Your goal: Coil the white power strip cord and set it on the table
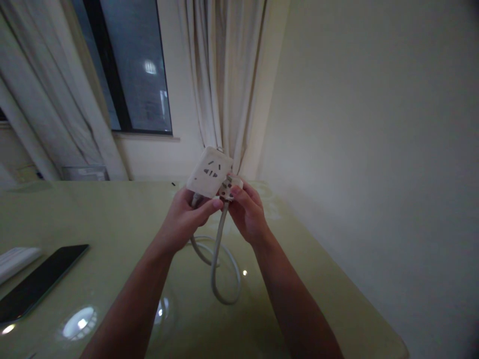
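My left hand (pixel 187 212) is closed around a white power socket (pixel 210 172) held up above the table, its slotted face toward me. My right hand (pixel 249 209) pinches a small white plug-like block (pixel 225 189) just right of the socket, overlapping its lower right corner in view. Several dark spots mark the block's face; whether they are holes or metal parts I cannot tell. A grey-white cable (pixel 214 271) hangs from the block, loops over the table and rises behind my left hand toward the socket. My left thumb tip lies by the cable's top.
A glossy pale-green table (pixel 123 214) reflects ceiling lights. At the left lie a black phone-like slab (pixel 41 279) and a white object (pixel 17 262). A tiny dark piece (pixel 173 184) sits near the far edge. Curtains (pixel 228 75), a window (pixel 134 65) and a bare wall (pixel 374 124) stand beyond.
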The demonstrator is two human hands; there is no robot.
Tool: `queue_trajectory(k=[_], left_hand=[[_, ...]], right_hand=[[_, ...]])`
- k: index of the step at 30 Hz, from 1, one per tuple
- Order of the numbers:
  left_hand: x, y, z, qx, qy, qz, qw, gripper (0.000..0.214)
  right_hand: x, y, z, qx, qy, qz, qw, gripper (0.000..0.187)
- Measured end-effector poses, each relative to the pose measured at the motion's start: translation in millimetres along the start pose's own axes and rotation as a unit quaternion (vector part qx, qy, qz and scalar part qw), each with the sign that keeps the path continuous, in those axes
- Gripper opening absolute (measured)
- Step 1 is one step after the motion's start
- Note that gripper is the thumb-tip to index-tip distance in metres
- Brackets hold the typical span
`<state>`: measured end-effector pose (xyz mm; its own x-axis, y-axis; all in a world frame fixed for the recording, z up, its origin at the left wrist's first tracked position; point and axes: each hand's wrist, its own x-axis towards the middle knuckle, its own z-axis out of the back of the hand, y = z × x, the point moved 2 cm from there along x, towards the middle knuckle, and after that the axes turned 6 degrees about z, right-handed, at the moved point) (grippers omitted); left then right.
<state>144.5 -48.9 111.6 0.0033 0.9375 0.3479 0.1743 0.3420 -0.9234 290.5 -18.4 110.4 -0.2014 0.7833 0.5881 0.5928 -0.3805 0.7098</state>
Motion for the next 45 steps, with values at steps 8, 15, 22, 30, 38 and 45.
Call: queue_trajectory(k=[8, 15, 22, 30, 38, 45], left_hand=[[0.6, 4.8, -9.7, -0.094, -0.001, 0.04, 0.995, 0.062], [2.5, 16.5, -7.4, -0.042, -0.023, 0.057, 0.997, 0.073], [3.4, 17.7, -7.2, 0.0, -0.016, 0.017, 1.0, 0.072], [2.5, 12.5, -7.3, 0.035, -0.012, -0.056, 0.998, 0.055], [3.7, 10.2, -11.2, 0.015, -0.022, -0.049, 0.998, 0.048], [5.7, 13.3, -12.6, 0.057, 0.035, 0.004, 0.998, 0.05]], right_hand=[[1.3, 8.5, 1.5, -0.05, -0.102, 0.066, 0.991, 0.041], [-1.0, 14.1, -4.6, -0.126, -0.117, 0.107, 0.979, 0.046], [-4.1, 8.9, -2.8, -0.22, -0.126, 0.152, 0.955, 0.062], [-6.6, 7.1, -1.3, -0.282, -0.131, 0.182, 0.933, 0.063], [-5.6, 11.4, -3.0, -0.272, -0.145, 0.167, 0.937, 0.062], [0.0, 14.2, 3.9, -0.222, -0.186, 0.133, 0.948, 0.058]])
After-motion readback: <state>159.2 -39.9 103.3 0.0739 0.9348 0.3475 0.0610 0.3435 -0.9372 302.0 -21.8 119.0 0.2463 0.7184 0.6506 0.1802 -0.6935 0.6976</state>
